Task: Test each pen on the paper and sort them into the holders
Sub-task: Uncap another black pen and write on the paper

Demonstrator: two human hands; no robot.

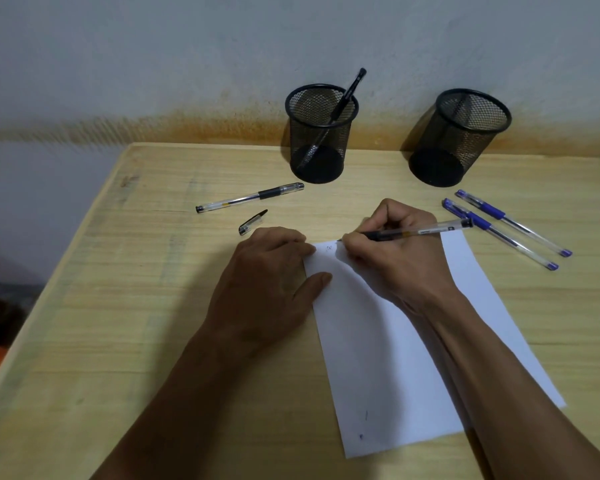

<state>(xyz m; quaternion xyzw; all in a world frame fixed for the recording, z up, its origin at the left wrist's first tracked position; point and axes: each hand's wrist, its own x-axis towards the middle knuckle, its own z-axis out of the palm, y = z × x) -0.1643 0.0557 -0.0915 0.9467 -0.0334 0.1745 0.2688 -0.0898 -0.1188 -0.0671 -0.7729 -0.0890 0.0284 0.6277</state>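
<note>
My right hand (395,258) grips an uncapped black pen (426,230), its tip touching the top of the white paper (378,358), where a small scribble shows. My left hand (267,282) lies flat on the paper's left edge, fingers spread, holding nothing. The pen's black cap (252,222) lies loose just beyond my left hand. A capped black pen (250,197) lies further back. Two blue pens (499,233) lie to the right of the paper. The left mesh holder (321,133) contains one black pen (347,95). The right mesh holder (461,136) looks empty.
The wooden table (136,306) ends on the left at a slanting edge. Both holders stand at its back against a stained wall (187,64). Small blue marks show near the paper's lower end.
</note>
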